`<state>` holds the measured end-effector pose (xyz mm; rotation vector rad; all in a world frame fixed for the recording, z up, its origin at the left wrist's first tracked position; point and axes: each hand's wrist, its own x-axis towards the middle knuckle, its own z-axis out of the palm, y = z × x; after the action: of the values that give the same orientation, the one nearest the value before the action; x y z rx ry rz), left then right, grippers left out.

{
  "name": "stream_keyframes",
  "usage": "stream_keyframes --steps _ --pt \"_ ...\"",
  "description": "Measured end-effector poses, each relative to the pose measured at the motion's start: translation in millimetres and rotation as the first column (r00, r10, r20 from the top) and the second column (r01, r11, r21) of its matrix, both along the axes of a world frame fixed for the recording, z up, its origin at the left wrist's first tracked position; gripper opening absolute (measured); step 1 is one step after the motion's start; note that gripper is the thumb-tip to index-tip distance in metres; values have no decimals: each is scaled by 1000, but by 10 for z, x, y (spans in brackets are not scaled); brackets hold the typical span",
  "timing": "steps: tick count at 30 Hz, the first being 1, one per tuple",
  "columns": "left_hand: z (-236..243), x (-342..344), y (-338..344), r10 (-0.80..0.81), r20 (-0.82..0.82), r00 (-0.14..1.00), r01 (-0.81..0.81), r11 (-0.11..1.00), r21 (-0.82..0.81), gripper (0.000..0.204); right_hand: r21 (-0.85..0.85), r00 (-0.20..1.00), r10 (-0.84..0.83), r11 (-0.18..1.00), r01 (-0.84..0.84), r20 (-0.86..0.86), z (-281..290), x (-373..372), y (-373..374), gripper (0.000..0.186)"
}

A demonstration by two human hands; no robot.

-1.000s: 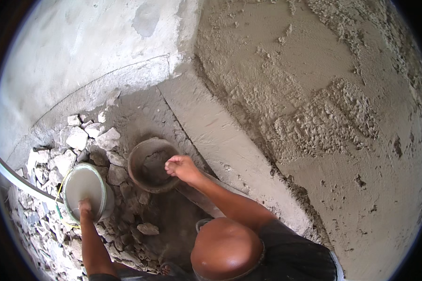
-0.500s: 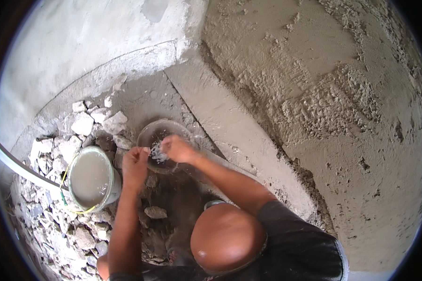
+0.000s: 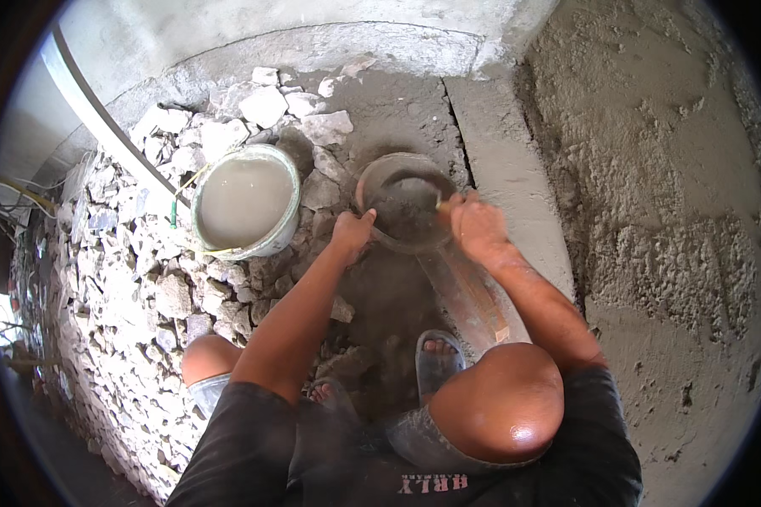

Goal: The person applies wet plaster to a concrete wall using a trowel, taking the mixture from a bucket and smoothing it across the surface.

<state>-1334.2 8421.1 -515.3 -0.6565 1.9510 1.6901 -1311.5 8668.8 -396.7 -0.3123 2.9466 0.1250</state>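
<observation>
My left hand point(image 3: 353, 228) is closed on the near-left rim of a round, dirty bowl point(image 3: 400, 160) with grey, wet-looking mortar point(image 3: 393, 215) inside. My right hand point(image 3: 475, 224), slightly blurred, grips the handle of a metal tool point(image 3: 414, 188), apparently a trowel, whose head is down in the bowl. Left of the bowl, a pale bucket point(image 3: 276, 242) of cloudy water has a thin yellow-green cord around its side.
Broken rubble point(image 3: 173, 296) surrounds the bucket, with a long pale rail point(image 3: 95, 97) leaning across it. A concrete ledge point(image 3: 503, 144) runs beside the bowl below rough render point(image 3: 643, 160). My sandalled foot point(image 3: 438, 359) and bent knee point(image 3: 499, 397) are at the bottom.
My left hand has left the bucket's water and moved right onto the bowl's rim. My right hand has taken hold of the tool in the bowl. The camera view has shifted too.
</observation>
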Motion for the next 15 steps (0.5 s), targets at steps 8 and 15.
stream_keyframes --steps 8,15 --pt "68 -63 382 -63 -286 956 19 988 -154 25 -3 959 20 1000 -20 284 127 -176 34 25" --pt "391 -52 379 -301 -365 881 171 922 -348 26 -300 960 -198 920 252 200 194 -131 526 25"
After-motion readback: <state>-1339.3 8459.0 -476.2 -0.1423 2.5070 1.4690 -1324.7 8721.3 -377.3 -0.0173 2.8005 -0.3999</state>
